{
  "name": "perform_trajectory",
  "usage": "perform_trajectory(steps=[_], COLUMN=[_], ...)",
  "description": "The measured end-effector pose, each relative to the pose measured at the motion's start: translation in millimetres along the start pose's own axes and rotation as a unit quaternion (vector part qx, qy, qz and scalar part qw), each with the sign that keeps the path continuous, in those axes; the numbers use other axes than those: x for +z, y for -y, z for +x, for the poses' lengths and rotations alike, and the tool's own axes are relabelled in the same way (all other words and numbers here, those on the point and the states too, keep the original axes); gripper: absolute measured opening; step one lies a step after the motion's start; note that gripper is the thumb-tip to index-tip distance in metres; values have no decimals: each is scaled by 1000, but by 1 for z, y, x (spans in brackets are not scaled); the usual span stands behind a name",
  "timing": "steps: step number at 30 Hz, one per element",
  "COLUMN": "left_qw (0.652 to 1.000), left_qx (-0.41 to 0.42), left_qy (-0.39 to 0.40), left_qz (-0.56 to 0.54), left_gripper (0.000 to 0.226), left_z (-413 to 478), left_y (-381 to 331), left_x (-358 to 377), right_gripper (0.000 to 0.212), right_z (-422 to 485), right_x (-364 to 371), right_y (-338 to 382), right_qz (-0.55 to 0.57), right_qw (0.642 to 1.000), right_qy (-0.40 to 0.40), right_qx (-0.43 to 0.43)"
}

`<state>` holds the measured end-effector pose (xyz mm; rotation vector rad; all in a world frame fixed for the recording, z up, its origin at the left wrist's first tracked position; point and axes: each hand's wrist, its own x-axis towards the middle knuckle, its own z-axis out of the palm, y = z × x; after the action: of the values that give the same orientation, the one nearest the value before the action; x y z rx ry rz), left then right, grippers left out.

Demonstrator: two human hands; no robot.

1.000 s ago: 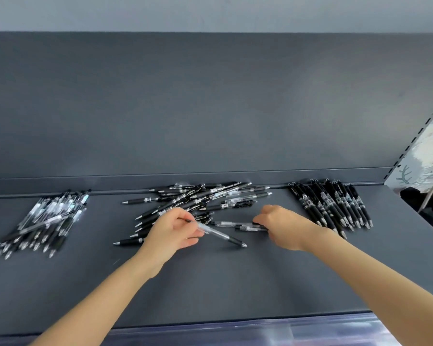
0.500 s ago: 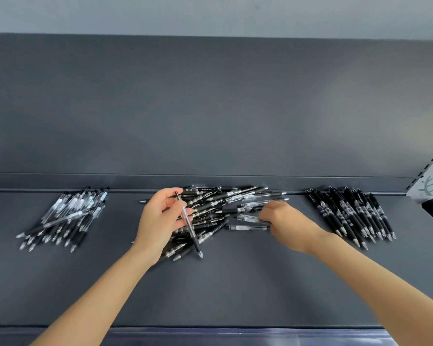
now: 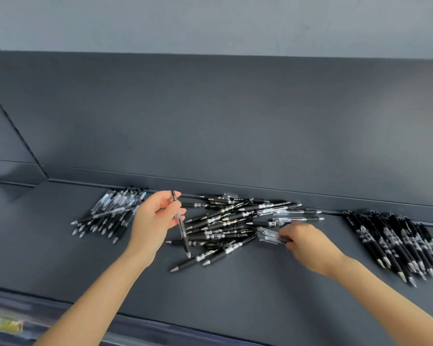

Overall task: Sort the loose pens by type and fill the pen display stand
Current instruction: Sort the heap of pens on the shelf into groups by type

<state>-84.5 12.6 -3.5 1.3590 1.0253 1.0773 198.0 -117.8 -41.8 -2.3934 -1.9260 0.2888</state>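
Note:
A mixed heap of loose pens (image 3: 238, 221) lies in the middle of the dark shelf (image 3: 248, 290). A sorted group of clear-barrelled pens (image 3: 110, 213) lies to its left. A sorted group of black pens (image 3: 395, 240) lies to its right. My left hand (image 3: 155, 223) holds one clear pen (image 3: 181, 227) between thumb and fingers, tip down, at the heap's left edge. My right hand (image 3: 308, 243) pinches a couple of clear pens (image 3: 270, 234) at the heap's right front edge. No display stand is in sight.
The shelf's dark back panel (image 3: 223, 121) rises right behind the pens, with a low ledge along its foot. The shelf's front lip (image 3: 160, 328) runs along the bottom, blurred. Bare shelf surface lies in front of the heap.
The view has swung to the left. My left hand has lifted its clear pen a little toward the left group. My right hand has drawn the clear pens out of the heap.

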Motion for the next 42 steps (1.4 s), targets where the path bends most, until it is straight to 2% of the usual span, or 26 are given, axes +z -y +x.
perform_trajectory(steps=[1,4,6,12,15,18,22,25,30,37,42], left_qw=[1000,999,998,995,990,985,969,956,947,943,942], left_qx=[-2,-9,-14,-16,-16,-17,-20,-30,-26,-32,-89], left_qy=[-4,-19,-27,-36,-34,-11,9,19,39,45,100], left_qz=[8,36,51,97,133,172,244,291,317,327,309], left_gripper=[21,21,21,11,9,10,32,41,31,15,41], left_z=[0,1,3,14,27,45,79,105,135,166,176], left_y=[1,3,5,14,17,18,20,24,29,38,51], left_x=[-3,-9,-12,-26,-44,-75,-129,-164,-198,-221,-232], right_gripper=[26,14,12,22,38,36,42,44,53,42,38], right_z=[1,8,15,37,48,63,88,112,143,171,179], right_x=[-4,-13,-14,-6,-2,-2,-2,6,17,18,22], right_y=[4,22,40,104,136,167,216,253,308,365,386], right_qz=[31,123,204,416,493,502,497,499,493,453,415], right_qw=[999,991,978,909,869,863,866,863,866,885,905], right_qy=[-12,-42,-23,5,1,-23,-41,-44,-24,-44,-49], right_qx=[-1,-19,-22,29,44,40,42,61,79,93,82])
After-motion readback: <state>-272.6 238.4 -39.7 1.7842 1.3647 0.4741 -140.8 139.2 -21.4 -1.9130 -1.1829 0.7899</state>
